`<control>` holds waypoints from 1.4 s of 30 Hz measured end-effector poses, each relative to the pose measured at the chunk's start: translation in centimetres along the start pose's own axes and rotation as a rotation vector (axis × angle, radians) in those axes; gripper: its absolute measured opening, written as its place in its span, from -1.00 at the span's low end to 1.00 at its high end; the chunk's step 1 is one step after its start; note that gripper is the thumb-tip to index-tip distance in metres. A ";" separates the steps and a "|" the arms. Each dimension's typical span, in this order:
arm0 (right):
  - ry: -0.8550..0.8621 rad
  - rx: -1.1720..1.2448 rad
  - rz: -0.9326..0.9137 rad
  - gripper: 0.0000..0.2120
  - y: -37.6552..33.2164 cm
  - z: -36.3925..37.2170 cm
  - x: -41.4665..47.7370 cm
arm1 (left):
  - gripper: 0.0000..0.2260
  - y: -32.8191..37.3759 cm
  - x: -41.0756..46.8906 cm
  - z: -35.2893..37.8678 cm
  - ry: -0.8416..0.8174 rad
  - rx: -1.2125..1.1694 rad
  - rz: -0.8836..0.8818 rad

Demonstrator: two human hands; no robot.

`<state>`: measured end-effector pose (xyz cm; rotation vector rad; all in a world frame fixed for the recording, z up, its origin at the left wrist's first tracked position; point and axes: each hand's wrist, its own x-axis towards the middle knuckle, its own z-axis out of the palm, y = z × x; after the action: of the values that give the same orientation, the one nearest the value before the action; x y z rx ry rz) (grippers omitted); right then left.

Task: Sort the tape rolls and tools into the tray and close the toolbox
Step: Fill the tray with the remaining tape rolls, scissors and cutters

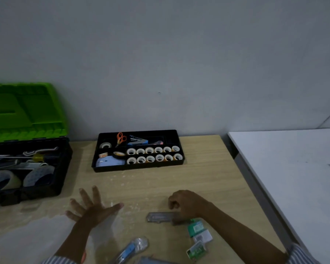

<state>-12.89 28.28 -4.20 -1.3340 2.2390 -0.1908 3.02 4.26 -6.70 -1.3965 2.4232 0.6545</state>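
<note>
Fingers of my left hand (91,206) spread wide over the bench (198,183), holding nothing. My right hand (187,204) curls at a grey pack's (158,217) end; I cannot tell if it grips. Tray (137,168) holds twelve small rolls (149,150), six per row, plus scissors (120,139). Toolbox (65,159) stands open, two big rolls (39,175) inside.

The toolbox (64,180) is cut off by the left edge, and the tools (27,159) inside it are too dim to be named. One end of the flat grey case (157,217) is hidden under the right hand (187,203); whether it is gripped cannot be told. The blue packet (131,248) is cut off by the bottom edge. The words on the small packs (196,228) are too small to be read.
</note>
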 end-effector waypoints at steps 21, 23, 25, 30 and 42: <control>0.507 0.068 0.183 -0.70 1.0 -9.1 10.5 | 0.25 0.1 3.9 0.7 -0.118 -0.041 -0.129; 0.555 0.075 0.217 -0.75 1.4 -10.8 13.2 | 0.28 0.2 4.1 1.0 -0.112 -0.048 -0.140; 0.554 0.082 0.243 -0.77 1.8 -12.0 16.0 | 0.31 0.3 4.2 1.6 -0.060 -0.017 -0.154; 0.441 0.053 0.298 -0.77 2.7 -12.8 21.3 | 0.33 -0.4 5.5 2.1 -0.079 -0.018 -0.175; 0.523 -0.087 0.293 -0.74 2.1 -10.1 23.2 | 0.50 -1.3 7.2 2.6 -0.277 -0.091 -0.264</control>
<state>-28.37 8.15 -4.77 -1.0643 2.8774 -0.3745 0.51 -0.37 -12.43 -1.5141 1.9776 0.8369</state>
